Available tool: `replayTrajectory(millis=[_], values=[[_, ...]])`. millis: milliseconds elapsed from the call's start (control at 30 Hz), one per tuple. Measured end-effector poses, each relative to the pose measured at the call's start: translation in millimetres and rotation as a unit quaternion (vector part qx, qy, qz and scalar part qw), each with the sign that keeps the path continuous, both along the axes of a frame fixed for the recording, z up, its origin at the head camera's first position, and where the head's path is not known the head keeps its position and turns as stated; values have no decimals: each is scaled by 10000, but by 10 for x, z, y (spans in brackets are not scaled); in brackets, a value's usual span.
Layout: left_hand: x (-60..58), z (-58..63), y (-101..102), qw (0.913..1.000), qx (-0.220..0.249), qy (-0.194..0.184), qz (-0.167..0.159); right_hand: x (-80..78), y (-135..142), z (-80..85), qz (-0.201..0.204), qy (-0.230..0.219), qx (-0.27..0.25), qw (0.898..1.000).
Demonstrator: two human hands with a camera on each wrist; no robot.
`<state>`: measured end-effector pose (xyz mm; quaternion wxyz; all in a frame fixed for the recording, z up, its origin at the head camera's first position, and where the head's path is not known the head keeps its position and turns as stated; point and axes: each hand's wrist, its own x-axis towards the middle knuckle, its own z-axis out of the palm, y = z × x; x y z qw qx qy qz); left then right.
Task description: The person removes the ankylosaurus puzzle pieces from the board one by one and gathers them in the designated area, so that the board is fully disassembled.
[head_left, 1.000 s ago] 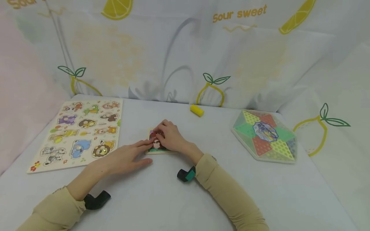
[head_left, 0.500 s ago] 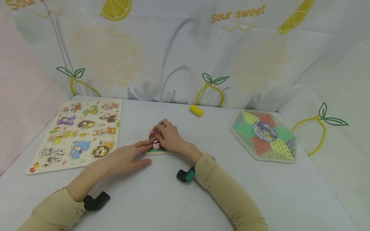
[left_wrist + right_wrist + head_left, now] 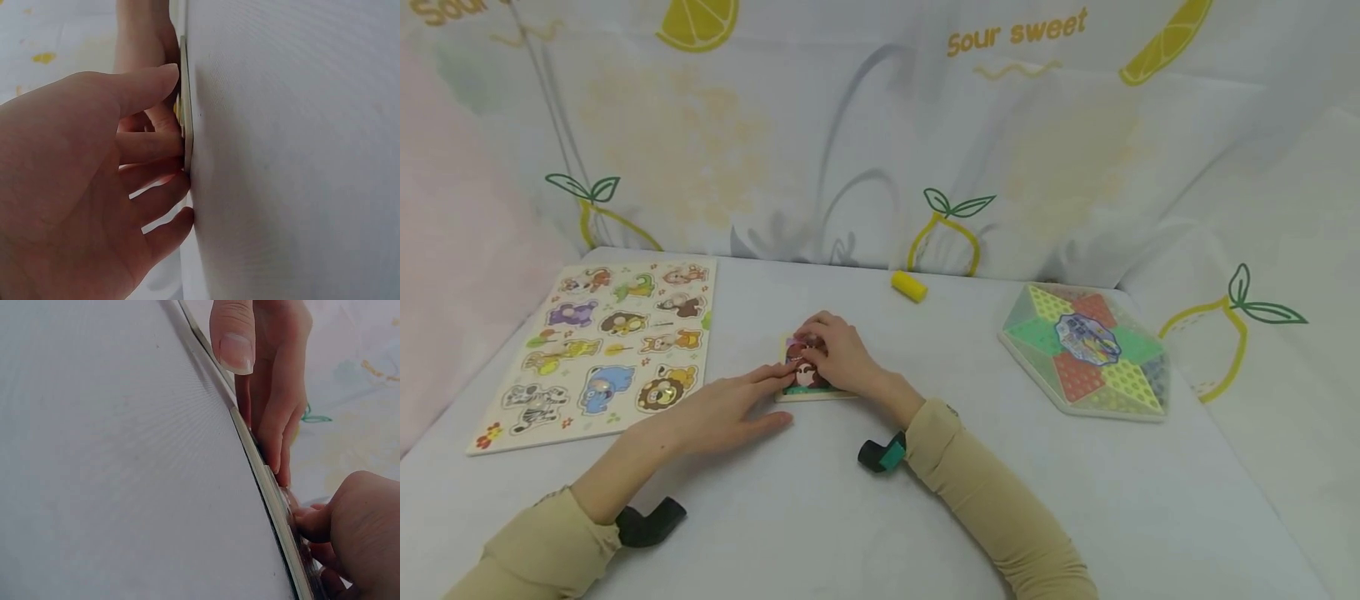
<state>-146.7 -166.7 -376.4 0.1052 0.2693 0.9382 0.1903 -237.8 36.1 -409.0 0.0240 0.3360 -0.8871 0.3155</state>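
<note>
A small, flat wooden puzzle board [image 3: 808, 390], with a brown-and-pink picture, lies in the middle of the white table. My right hand [image 3: 848, 358] covers its right part, fingers bent down with thumb and fingertips on a piece of the picture. In the right wrist view the thumb and curled fingers of the right hand [image 3: 369, 528] sit just above the board's edge [image 3: 275, 503]. My left hand [image 3: 722, 412] reaches in from the left, fingers fairly straight, fingertips on the board's left side. The left wrist view shows the left hand [image 3: 69, 175] with fingers apart beside the board. The piece is mostly hidden.
On the left lies a large animal puzzle board [image 3: 617, 333]. A yellow cylinder [image 3: 910, 287] is at the table's back. To the right sits a hexagonal Chinese checkers box [image 3: 1086, 350]. A lemon-print cloth [image 3: 820, 108] hangs behind the table.
The right fingers shift slightly over the picture, and the brown part under them looks moved a little. The left hand stays in place.
</note>
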Motion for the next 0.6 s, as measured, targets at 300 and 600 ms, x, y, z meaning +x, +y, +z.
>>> replayTrajectory(millis=[300, 600], values=[[-9, -9, 3, 10000, -29, 4, 13, 0, 7, -9, 21, -75, -273, 9996], [-12, -15, -5, 9999, -61, 100, -76, 17, 11, 5, 7, -197, -400, 9990]])
